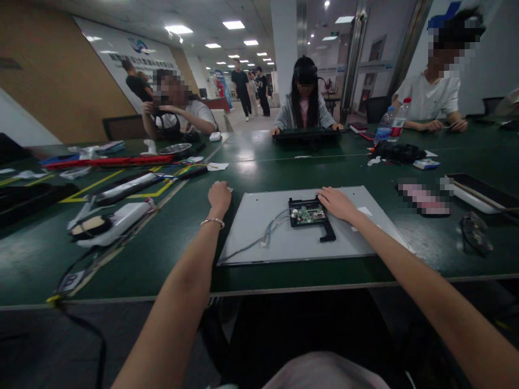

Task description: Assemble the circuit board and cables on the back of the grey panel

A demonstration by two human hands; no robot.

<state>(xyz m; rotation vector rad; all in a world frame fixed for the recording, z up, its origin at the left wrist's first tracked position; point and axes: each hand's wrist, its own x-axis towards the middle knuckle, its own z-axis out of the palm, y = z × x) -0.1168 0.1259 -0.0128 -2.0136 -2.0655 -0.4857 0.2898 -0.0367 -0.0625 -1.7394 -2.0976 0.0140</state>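
Observation:
A flat grey panel [259, 216] lies on the green table in front of me. On it sits a black plastic bracket [327, 231] with a green circuit board [310, 216] inside, and grey cables [259, 239] run from it to the left. My right hand [337, 204] rests over the panel, fingers stretched out, fingertips touching the bracket's upper right corner. Beside the panel's far left corner, my left hand [220, 198] is closed on the table. A small pale edge shows by its fingers; what it is I cannot make out.
Left are a white device with a black strap [117, 222], wires and a red strip [109, 161]. To the right lie a phone [482, 192] and a clear crumpled object [475, 232]. Bottles [399, 120] stand farther back. Several people sit across the table [251, 162].

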